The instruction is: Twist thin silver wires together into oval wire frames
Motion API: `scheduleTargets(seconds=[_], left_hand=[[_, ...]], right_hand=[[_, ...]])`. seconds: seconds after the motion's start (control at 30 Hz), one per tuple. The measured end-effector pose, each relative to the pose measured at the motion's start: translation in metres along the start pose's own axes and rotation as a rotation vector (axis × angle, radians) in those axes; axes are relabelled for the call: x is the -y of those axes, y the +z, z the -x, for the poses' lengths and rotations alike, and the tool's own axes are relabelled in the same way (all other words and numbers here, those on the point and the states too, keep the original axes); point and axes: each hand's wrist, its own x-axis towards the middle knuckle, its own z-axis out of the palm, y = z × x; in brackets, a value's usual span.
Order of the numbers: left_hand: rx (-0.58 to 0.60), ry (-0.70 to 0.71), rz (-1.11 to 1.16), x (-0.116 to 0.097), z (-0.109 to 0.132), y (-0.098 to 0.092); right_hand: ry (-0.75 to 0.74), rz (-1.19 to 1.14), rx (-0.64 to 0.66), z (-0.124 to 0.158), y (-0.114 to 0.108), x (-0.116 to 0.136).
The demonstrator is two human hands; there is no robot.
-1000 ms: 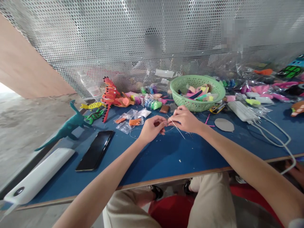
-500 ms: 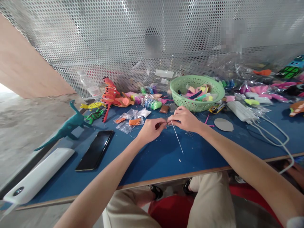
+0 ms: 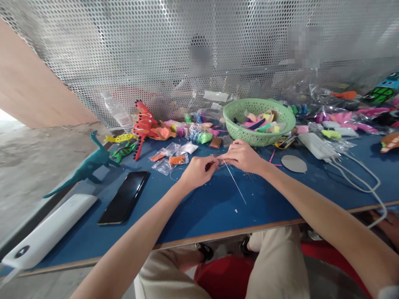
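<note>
My left hand (image 3: 199, 170) and my right hand (image 3: 241, 157) meet over the middle of the blue table, fingertips pinched close together. Between them they grip a thin metal wire (image 3: 234, 182); one straight silvery length slants down toward the table's front edge. The part inside my fingers is mostly hidden. Several more thin wires (image 3: 248, 175) lie on the table below my right hand. Left of my hands are small clear bags with orange clay (image 3: 177, 160) and white clay (image 3: 188, 148). A brown clay block (image 3: 215, 143) lies just behind my fingers.
Behind my right hand stands a green basket (image 3: 229, 128) of clay packets. A grey oval disc (image 3: 294, 163), white power bank (image 3: 314, 145) and cables are at right. The phone (image 3: 124, 197), long white device (image 3: 51, 232) and teal dinosaur (image 3: 82, 168) are at left. A perforated metal screen (image 3: 149, 50) rises behind.
The wire's free end has swung slightly to the right and toward me. My fingertips have shifted a little while staying pinched together. Other things stay in place.
</note>
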Motion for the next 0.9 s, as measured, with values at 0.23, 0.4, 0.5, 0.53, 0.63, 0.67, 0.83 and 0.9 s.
scheduleTargets(seconds=[0.23,0.4,0.5,0.53,0.63,0.67,0.83,0.9], left_hand=[[-0.015,0.018,-0.017,-0.002,0.002,0.002],[-0.005,0.01,0.032,-0.002,0.003,0.005],[-0.011,0.005,0.068,-0.003,0.004,0.007],[-0.016,0.001,0.073,-0.003,0.004,0.008],[-0.04,-0.012,0.075,-0.006,0.005,0.008],[-0.049,-0.015,0.075,-0.008,0.005,0.008],[-0.09,-0.04,0.126,-0.014,0.003,0.004],[-0.107,-0.048,0.149,-0.014,0.003,0.004]], right_hand=[[-0.012,-0.045,-0.028,0.0,-0.001,0.001],[-0.007,-0.033,-0.036,0.0,-0.001,0.002],[-0.012,-0.01,-0.035,0.0,-0.001,0.003],[-0.014,0.0,-0.036,0.0,-0.001,0.003],[-0.021,0.027,-0.051,0.001,0.0,0.005],[-0.026,0.033,-0.06,0.001,0.0,0.005],[-0.021,0.017,-0.112,-0.001,-0.001,0.007],[-0.002,-0.02,-0.119,-0.002,-0.002,0.008]])
